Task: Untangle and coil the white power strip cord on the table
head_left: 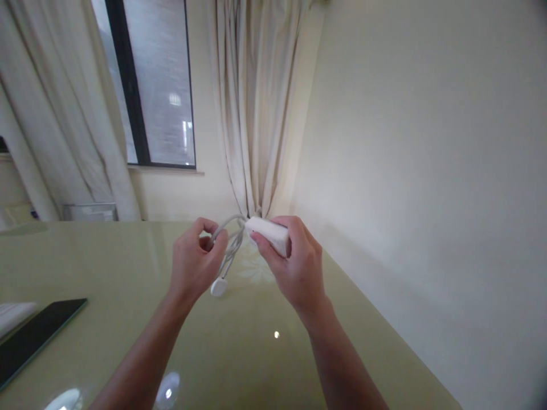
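While a flat black slab (43,331) lies left of the white rectangular plastic block (268,231) and a cream fabric curtain (260,114) hangs behind it, the person's right hand (300,262) grips and partly hides that block above a glossy green table (239,353); to the block's left, the curled left hand (194,259) pinches a pale looped cable (233,249)
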A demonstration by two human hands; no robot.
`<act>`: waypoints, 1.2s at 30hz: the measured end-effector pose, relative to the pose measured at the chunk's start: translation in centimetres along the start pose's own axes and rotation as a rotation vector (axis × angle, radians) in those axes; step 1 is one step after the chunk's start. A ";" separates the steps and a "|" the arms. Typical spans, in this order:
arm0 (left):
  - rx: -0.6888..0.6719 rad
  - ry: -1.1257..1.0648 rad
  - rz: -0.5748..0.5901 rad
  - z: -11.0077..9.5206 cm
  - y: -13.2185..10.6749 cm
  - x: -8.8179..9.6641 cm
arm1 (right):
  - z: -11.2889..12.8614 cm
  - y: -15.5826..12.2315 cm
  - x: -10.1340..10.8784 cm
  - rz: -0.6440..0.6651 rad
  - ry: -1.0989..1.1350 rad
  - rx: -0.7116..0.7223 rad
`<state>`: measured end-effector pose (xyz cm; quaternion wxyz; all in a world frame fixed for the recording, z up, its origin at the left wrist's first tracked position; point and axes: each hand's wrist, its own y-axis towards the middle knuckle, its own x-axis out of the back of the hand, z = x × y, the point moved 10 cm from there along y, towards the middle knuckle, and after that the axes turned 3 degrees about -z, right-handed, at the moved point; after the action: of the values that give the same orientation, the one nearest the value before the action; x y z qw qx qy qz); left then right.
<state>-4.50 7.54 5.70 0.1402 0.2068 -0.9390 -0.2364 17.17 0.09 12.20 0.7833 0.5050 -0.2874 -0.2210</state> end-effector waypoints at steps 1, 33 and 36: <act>-0.029 0.020 -0.007 -0.3 -0.1 0.0 | -0.1 -0.1 -0.2 0.010 0.000 0.003; -0.171 0.017 0.023 -1.8 -1.4 -1.3 | 0.2 -0.6 -2.0 0.113 -0.016 0.053; -0.154 0.009 0.027 -1.6 -1.2 -1.1 | 0.4 -0.7 -2.7 0.199 -0.012 0.069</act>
<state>-2.56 6.42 6.26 0.1631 0.1839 -0.9200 -0.3052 14.88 1.24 11.13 0.7818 0.4993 -0.3483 -0.1348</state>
